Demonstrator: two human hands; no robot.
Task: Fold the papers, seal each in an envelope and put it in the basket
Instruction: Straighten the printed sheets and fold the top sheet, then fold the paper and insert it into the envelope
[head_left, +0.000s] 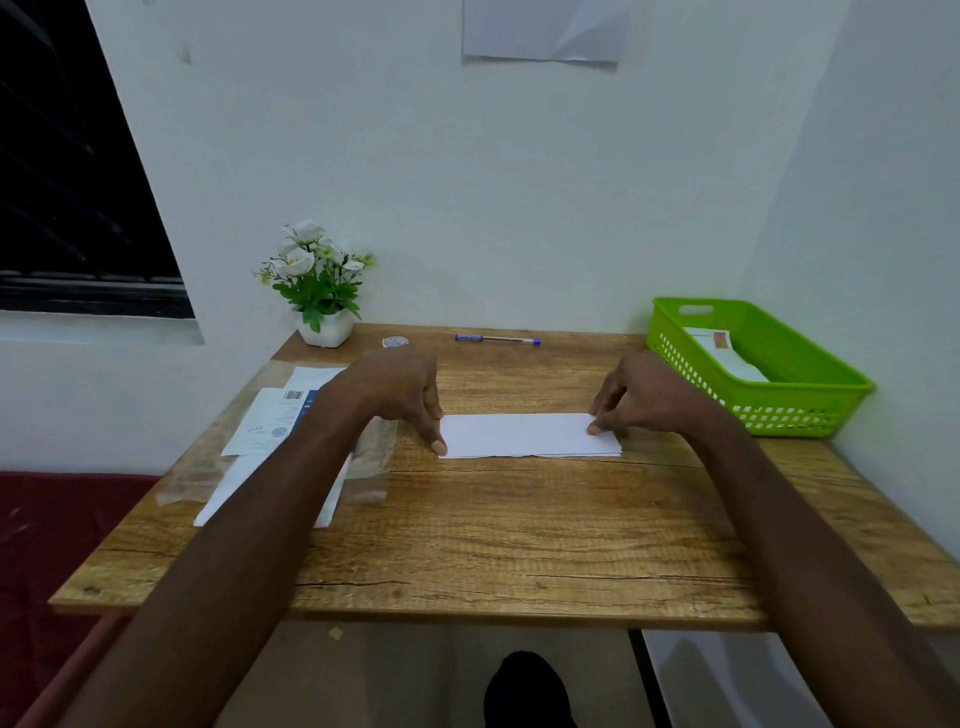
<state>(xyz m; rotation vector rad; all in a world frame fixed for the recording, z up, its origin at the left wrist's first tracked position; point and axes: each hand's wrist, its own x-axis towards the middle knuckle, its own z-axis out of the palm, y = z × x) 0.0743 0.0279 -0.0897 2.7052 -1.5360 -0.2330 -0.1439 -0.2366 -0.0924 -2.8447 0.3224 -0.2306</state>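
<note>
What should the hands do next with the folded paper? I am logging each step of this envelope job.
Probably run the fingers along the folded paper to set its crease: the left hand and right hand hold its two ends flat on the table, and no envelope is in hand yet.

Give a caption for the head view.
Both hands press the ends of a folded white paper on a wooden desk beside a green basket.

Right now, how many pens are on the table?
1. The blue pen lies at the table's far edge, between the tape roll and the green basket. Others could hide under the papers.
</note>
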